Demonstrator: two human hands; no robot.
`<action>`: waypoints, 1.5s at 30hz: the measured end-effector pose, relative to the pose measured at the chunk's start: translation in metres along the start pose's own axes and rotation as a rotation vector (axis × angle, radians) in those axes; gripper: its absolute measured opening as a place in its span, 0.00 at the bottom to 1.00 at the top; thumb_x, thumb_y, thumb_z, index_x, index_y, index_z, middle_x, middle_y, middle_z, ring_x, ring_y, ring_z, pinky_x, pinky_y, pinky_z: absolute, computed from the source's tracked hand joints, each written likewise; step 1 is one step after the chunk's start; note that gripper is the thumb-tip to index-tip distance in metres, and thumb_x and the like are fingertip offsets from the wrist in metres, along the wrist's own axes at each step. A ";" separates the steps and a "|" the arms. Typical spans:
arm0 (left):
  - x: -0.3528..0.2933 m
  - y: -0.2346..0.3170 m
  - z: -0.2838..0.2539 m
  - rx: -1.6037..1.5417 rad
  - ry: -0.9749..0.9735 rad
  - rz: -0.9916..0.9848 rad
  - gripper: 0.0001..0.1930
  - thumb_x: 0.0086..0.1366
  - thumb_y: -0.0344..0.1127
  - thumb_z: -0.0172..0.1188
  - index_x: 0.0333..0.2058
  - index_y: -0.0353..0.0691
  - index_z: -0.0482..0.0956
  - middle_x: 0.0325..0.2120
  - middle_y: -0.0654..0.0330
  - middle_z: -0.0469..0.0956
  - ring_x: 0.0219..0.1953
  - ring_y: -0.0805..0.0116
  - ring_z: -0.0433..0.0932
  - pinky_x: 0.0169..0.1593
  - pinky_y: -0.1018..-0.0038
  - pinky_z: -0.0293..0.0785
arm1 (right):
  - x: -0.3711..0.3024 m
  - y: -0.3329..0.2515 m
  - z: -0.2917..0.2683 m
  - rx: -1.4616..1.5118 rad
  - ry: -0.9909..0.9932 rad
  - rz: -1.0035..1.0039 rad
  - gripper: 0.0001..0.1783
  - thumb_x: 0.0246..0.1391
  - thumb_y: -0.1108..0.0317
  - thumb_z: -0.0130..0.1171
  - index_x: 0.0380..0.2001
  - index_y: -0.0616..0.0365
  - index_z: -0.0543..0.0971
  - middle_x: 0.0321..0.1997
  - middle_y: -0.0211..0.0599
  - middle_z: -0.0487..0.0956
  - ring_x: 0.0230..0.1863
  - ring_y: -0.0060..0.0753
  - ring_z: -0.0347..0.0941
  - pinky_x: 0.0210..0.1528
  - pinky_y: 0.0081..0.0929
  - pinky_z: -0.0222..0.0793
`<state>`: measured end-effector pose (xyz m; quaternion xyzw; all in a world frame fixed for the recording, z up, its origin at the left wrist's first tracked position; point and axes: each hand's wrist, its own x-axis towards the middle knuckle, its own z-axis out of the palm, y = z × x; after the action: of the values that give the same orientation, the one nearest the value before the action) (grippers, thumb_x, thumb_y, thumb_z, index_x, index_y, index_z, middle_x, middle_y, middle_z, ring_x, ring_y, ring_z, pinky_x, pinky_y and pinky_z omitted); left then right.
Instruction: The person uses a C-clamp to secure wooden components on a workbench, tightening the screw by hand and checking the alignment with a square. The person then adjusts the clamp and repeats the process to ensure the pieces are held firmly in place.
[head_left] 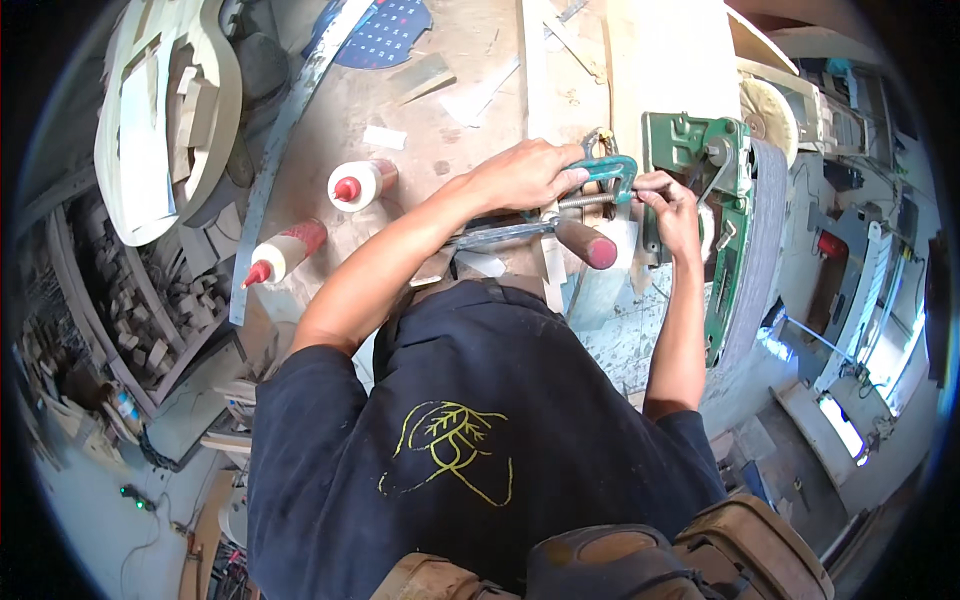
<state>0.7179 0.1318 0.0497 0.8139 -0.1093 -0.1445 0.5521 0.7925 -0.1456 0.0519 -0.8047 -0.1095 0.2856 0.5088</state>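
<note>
My left hand [528,178] is closed around the frame of a teal C-clamp [624,168] near the bench's front edge. My right hand [674,212] pinches the end of that clamp's threaded screw [588,201], to the right of the frame. Just below the screw, the wooden handle [584,243] of a bar clamp points toward me, its end painted red. The metal bar [500,235] of that clamp runs leftward under my left forearm. A long pale wooden strip [537,80] extends away from me, past my left hand. What the C-clamp's jaws touch cannot be made out.
Two red-capped glue bottles [375,183] [292,250] and a long metal straightedge [272,170] are on the left. A guitar-shaped wooden body [222,95] stands beyond them. Close to my right hand is a green belt-sander-like machine [738,190]. Wood offcuts [140,320] fill shelving at far left.
</note>
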 end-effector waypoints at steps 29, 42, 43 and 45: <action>0.003 -0.001 -0.003 -0.082 -0.088 -0.027 0.19 0.71 0.50 0.45 0.38 0.42 0.77 0.18 0.48 0.70 0.23 0.52 0.71 0.32 0.60 0.65 | 0.001 0.011 0.005 0.618 0.067 0.308 0.22 0.61 0.69 0.55 0.56 0.67 0.69 0.43 0.40 0.80 0.45 0.32 0.79 0.42 0.30 0.81; 0.000 0.004 -0.001 -0.125 -0.131 -0.048 0.18 0.69 0.48 0.46 0.37 0.38 0.72 0.20 0.43 0.71 0.26 0.46 0.72 0.33 0.56 0.65 | -0.002 0.028 -0.002 0.585 0.048 0.247 0.09 0.61 0.74 0.54 0.43 0.63 0.76 0.39 0.36 0.80 0.40 0.27 0.79 0.44 0.24 0.80; -0.002 0.003 0.003 -0.125 -0.110 0.014 0.18 0.70 0.49 0.46 0.37 0.38 0.72 0.20 0.43 0.71 0.26 0.45 0.72 0.33 0.55 0.65 | -0.002 0.030 -0.002 0.587 0.060 0.251 0.08 0.61 0.74 0.55 0.42 0.63 0.77 0.39 0.36 0.80 0.40 0.26 0.79 0.43 0.24 0.80; -0.002 0.000 0.006 -0.140 -0.075 0.060 0.19 0.70 0.50 0.45 0.35 0.38 0.71 0.20 0.43 0.70 0.26 0.43 0.72 0.33 0.54 0.64 | 0.000 0.033 -0.004 0.602 0.035 0.195 0.08 0.59 0.75 0.56 0.42 0.63 0.77 0.38 0.36 0.80 0.40 0.25 0.78 0.43 0.23 0.80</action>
<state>0.7135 0.1275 0.0479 0.7638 -0.1436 -0.1655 0.6071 0.7914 -0.1634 0.0241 -0.6296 0.0662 0.3389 0.6960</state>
